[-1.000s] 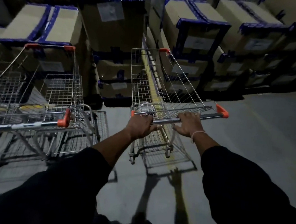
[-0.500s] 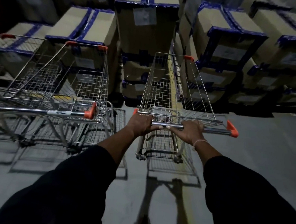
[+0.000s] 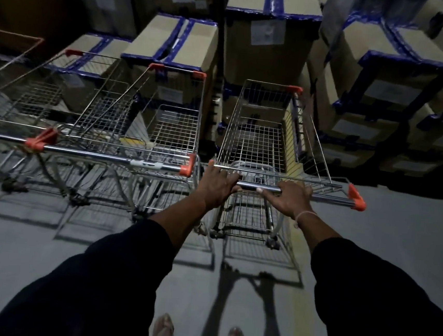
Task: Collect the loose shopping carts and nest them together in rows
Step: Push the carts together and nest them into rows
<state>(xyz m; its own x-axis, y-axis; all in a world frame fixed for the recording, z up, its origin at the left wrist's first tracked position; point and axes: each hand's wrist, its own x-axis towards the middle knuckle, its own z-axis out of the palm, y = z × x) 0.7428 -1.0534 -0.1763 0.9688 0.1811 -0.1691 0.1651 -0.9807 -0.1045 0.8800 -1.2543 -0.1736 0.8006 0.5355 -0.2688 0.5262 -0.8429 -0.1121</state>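
**Squaring a loose cart beside the parked row**

The left hand [image 3: 217,186] and right hand [image 3: 289,198] both curl over the handle bar [image 3: 328,196] of the loose cart [image 3: 259,133], which stands on the floor [image 3: 411,240] just right of the parked carts [image 3: 148,133]. Its long axis runs away from the person, nose toward the stacked boxes [image 3: 271,37]. Advisable: push evenly with both hands, keeping its side parallel to the neighbour.

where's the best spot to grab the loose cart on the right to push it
Grip the loose cart by its handle bar, coming from the rear, where the person stands. The bar runs crosswise at the back edge between orange end caps, so fingers can curl over it. The left hand and right hand hold it that way, spread apart, which should help steering.
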